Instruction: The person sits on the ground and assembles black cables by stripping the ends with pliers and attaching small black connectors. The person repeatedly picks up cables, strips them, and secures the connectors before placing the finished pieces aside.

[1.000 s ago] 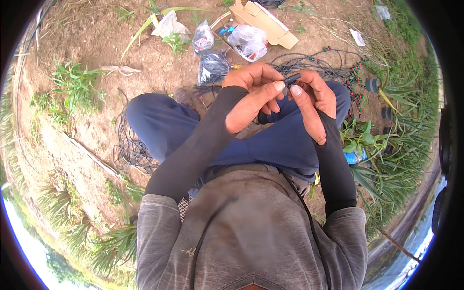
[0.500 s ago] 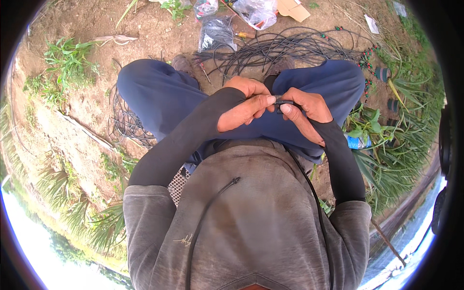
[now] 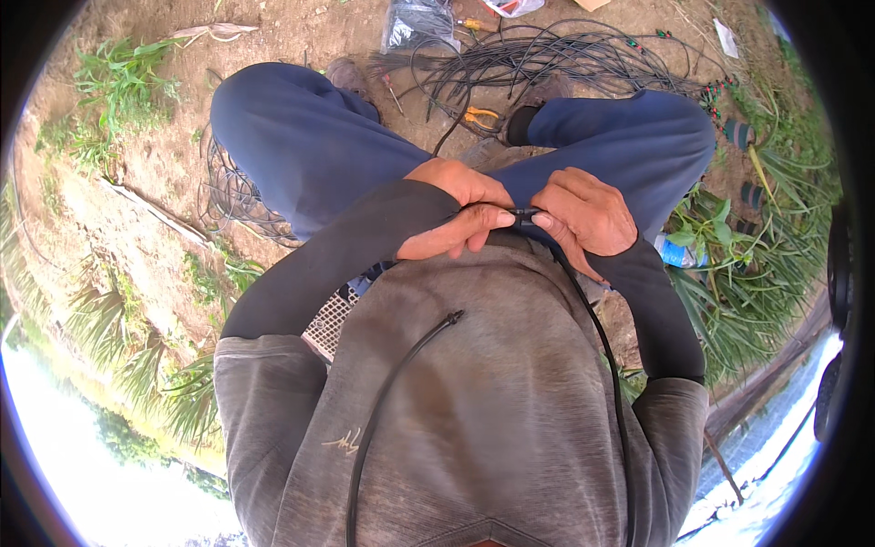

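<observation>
My left hand and my right hand meet in front of my waist, thumbs facing each other. Pinched between them is a small black connector. A thin black tube runs from behind my left hand toward the ground ahead; its join with the connector is hidden by my fingers. My right thumb and fingers are closed on the connector's other end. Another black tube with a small fitting at its tip lies over my grey shirt, and a further black strand hangs down the right side.
A tangled bundle of thin black tubes with red and green ends lies beyond my feet. Nearby are orange-handled pliers, a red-handled screwdriver and a plastic bag of black parts. Another black coil lies left; plants and a bottle stand right.
Both hands have come closer to my body with the connector, and the right hand has turned knuckles up. The pliers and the tube ahead of my left hand now show.
</observation>
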A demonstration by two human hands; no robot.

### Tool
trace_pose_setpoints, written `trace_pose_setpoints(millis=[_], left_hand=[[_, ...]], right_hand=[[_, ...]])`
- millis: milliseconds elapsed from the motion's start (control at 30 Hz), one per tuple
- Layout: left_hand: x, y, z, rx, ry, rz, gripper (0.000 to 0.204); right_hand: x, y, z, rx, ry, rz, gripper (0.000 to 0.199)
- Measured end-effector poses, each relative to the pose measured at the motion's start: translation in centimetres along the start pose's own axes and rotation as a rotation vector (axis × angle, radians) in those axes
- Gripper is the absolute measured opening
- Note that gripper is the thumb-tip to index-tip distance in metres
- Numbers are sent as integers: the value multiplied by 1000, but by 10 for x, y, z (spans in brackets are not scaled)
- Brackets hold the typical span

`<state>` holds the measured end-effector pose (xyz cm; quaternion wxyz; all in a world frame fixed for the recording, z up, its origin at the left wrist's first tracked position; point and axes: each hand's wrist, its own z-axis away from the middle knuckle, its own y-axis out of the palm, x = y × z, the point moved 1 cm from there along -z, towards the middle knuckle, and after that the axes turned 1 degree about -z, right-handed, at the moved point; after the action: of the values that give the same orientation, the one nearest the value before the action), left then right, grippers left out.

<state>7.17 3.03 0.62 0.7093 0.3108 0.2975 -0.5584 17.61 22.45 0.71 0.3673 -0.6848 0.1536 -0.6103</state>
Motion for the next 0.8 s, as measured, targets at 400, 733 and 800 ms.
trace_pose_setpoints(millis=[400,733,800], left_hand=[[44,30,13,205,-95,354,27],[41,33,22,-84,251,-176,24],[43,37,23,-137,323,-227,24]], right_hand=[[11,42,29,0,-150,-132,21],[20,34,21,50,-98,5,22],[22,34,21,90,-77,-47,22]])
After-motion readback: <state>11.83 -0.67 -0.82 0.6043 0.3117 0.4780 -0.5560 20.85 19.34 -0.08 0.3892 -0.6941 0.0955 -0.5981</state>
